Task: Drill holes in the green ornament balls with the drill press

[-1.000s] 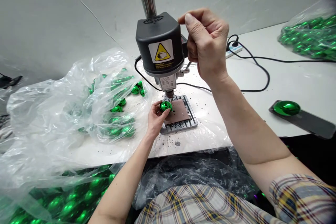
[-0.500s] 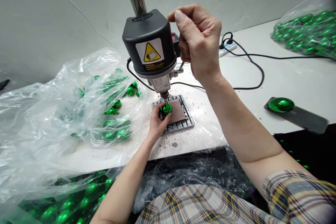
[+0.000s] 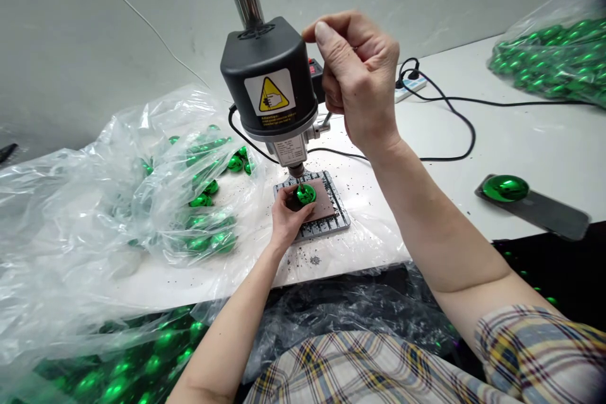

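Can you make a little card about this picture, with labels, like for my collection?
Left hand: holds a shiny green ball under the drill
Right hand: raised beside the bench drill, curled, near its lever
Under the drill: slotted metal base with a brown pad
Table: white table with dark specks
Also there: plastic bags of green balls, a power strip, one green ball on a dark flat slab
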Demonstrator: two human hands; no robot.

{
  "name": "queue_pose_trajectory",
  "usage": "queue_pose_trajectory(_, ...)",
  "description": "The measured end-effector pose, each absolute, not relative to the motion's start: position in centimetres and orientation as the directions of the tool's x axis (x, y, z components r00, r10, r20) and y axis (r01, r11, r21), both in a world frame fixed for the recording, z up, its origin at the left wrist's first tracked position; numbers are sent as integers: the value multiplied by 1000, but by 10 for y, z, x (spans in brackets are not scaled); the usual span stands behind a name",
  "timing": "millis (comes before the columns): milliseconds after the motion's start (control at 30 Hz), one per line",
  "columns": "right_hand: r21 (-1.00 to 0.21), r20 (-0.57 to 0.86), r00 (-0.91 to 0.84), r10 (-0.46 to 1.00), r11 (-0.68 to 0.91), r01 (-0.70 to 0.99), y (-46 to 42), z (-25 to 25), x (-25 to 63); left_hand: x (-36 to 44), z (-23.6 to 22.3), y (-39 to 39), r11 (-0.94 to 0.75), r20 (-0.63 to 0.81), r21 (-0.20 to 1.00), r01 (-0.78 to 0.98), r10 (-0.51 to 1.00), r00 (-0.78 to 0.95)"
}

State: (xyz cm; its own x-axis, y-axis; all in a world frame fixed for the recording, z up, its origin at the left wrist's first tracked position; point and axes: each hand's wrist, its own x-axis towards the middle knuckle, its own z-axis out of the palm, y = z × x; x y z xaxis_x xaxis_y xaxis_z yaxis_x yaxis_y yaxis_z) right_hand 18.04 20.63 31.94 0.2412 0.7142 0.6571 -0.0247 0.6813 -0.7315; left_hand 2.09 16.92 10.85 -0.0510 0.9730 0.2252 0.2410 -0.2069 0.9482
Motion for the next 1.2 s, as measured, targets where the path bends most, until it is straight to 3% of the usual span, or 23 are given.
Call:
queue_pose_trajectory(533, -685, 693, 246, 677, 726, -67, 208, 309, 181, 18, 104, 171, -278, 286, 942, 190, 958, -15)
queue_pose_trajectory(767, -678, 710, 313, 631, 733, 61, 196, 293, 180, 17, 102, 171, -274, 279, 944, 187, 960, -2)
queue_pose_trajectory(1067, -406, 876, 280, 394, 914, -18, 180, 257, 183, 17, 98, 173, -272, 276, 950, 151, 961, 0)
queue_pose_trajectory(1200, -373, 902, 241, 359, 928, 16, 182, 243, 187, 17, 96, 174, -273, 275, 950, 152, 961, 3)
